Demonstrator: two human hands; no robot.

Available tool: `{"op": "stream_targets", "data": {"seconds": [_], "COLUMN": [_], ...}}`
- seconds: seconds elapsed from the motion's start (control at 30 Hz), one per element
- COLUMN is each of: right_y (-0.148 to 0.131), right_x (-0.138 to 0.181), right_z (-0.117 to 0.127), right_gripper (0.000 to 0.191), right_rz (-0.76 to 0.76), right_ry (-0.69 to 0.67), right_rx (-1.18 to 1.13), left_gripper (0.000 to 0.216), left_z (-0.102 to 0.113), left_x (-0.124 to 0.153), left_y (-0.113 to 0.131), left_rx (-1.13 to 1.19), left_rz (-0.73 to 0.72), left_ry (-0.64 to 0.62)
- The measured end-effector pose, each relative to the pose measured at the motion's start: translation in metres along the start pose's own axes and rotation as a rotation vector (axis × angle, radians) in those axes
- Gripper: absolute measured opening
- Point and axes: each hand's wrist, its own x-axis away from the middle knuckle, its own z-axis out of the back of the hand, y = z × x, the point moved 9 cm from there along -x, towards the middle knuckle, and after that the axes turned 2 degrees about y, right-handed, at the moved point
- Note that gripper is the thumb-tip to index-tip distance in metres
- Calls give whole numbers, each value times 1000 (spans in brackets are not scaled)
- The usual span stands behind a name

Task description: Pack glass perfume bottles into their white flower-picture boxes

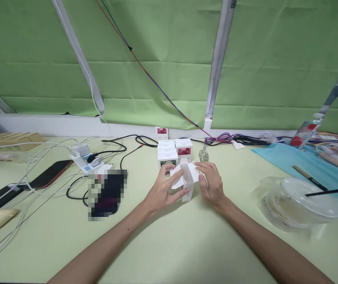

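A small white carton (pixel 187 193) stands upright on the table with its top open and its side flaps spread outward. My left hand (pixel 165 187) holds it from the left, thumb on the front face and fingers at the left flap. On the other side, the bent fingers of my right hand (pixel 210 181) pinch the right flap. Just behind my right hand is a small clear glass bottle (pixel 203 154). Several closed white cartons (pixel 167 156) with flower pictures are grouped behind my hands, partly covered by my left fingers.
A blurred-out phone (pixel 106 197) and a white power strip (pixel 81 159) with tangled cables lie left. At right are a lidded plastic bowl (pixel 310 197) in a bag, a blue sheet (pixel 275 156) and a bottle (pixel 306 130). Green blinds (pixel 157 79) hang behind.
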Motion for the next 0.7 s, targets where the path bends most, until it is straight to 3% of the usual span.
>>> {"op": "stream_targets", "data": {"seconds": [0.3,0.7], "right_y": [-4,-7], "right_x": [-2,-1], "right_z": [-1,-5], "right_gripper": [29,38], "right_rz": [9,68], "right_ry": [-10,-88], "right_rx": [-10,-33], "left_gripper": [59,50], "left_z": [-8,8], "left_x": [-2,-4], "left_y": [-1,7], "left_rx": [59,15], "left_rz": [64,-10], "left_ry": [-114,38]}}
